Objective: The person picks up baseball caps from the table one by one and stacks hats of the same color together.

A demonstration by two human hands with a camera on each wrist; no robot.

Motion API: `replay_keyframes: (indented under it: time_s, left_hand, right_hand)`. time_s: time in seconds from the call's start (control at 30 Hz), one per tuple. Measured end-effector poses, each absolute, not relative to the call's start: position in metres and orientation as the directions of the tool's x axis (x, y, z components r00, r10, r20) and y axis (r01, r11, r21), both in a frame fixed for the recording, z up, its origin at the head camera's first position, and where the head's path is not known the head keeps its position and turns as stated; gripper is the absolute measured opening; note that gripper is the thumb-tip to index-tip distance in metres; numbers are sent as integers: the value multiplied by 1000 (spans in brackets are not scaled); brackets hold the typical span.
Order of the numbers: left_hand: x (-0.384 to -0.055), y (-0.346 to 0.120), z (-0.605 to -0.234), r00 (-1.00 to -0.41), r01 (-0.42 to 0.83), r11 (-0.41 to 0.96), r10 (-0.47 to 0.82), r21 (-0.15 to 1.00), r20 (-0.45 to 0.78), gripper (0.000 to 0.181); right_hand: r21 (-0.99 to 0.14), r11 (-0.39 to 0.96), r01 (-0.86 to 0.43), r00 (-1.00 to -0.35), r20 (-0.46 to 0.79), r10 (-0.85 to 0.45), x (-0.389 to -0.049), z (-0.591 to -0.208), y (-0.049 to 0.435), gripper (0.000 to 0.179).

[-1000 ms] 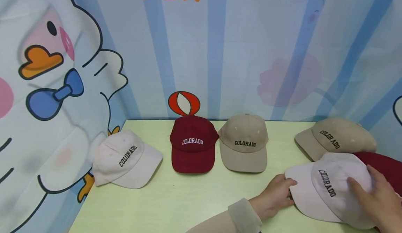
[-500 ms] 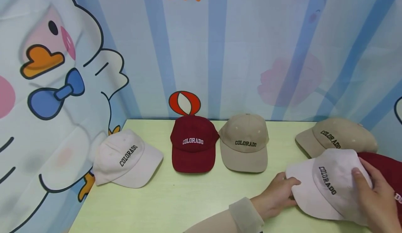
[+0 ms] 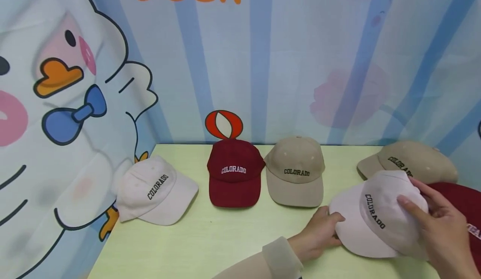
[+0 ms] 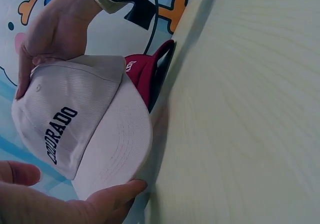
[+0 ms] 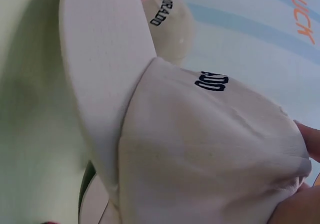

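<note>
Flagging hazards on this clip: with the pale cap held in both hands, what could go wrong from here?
The pale cap might swing down if the right hand let go, since the left hand grips only the brim's edge.
It could nudge the red cap close behind it if it drifted that way.
The crown already creases near the right hand's fingers, so a tighter grip may dent it.

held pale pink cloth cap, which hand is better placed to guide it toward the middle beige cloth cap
Left, probably: the left hand pinches the brim of the pale pink cap, nearer the beige cap. The right hand holds the crown, farther off, so it seems better for support.
</note>
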State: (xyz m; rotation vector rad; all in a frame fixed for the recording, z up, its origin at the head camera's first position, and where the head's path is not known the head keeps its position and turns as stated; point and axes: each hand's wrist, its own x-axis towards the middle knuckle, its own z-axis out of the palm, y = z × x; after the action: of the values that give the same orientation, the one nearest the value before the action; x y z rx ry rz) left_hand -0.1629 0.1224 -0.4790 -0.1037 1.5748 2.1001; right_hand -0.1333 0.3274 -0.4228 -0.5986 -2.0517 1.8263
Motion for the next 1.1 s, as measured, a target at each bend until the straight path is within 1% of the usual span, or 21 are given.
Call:
replay_keyframes:
  time_s: [0.1, 0.13, 0.23, 0.33, 0.5, 0.63, 0.73, 0.8, 0.9, 0.97, 1.03, 1.1]
  left_hand:
    - [-161, 113, -478, -883, -417, -197, 320, 887, -343, 45]
    - [-161, 110, -477, -891, -403, -179, 300, 897, -340, 49]
    - [-159, 97, -471, -917, -349, -90, 239, 933, -320, 62]
    - [-159, 82, -462, -937, -290, 3, 203, 957, -284, 67]
    - [-164, 57, -447, -966, -186, -4, 185, 983, -182, 55]
    - [-168, 41, -438, -984, -74, -9, 163, 997, -72, 46]
    - [-174, 29, -432, -982, 30, -27, 188, 999, 34, 41]
    - [-178, 21, -428, -971, 98, -42, 214, 994, 105, 38]
    - [-186, 10, -422, -950, 194, -42, 241, 980, 199, 36]
    - [-190, 2, -418, -939, 245, 5, 248, 969, 236, 36]
    - [-194, -6, -415, -929, 288, 82, 267, 954, 257, 37]
    - [-199, -15, -413, -912, 321, 151, 316, 935, 262, 40]
  right_hand:
    - [-999, 42, 6, -879, 15, 477, -134, -418, 319, 64]
    - [-999, 27, -27, -888, 36, 459, -134, -416, 317, 64]
    - [-994, -10, -111, -907, 97, 409, -134, -410, 309, 62]
    - [-986, -32, -166, -923, 144, 356, -135, -405, 300, 60]
    - [-963, -85, -255, -941, 227, 249, -136, -402, 285, 54]
    - [-938, -155, -309, -949, 294, 113, -139, -399, 276, 49]
    - [-927, -189, -324, -945, 327, 11, -143, -398, 267, 48]
    - [-933, -171, -316, -944, 328, -46, -146, -397, 260, 46]
    - [-952, -90, -292, -945, 302, -123, -150, -395, 250, 44]
    - [-959, -41, -279, -944, 282, -174, -153, -396, 242, 43]
    - [-960, -23, -278, -933, 275, -233, -156, -398, 236, 42]
    - [-959, -22, -281, -916, 275, -293, -160, -401, 229, 42]
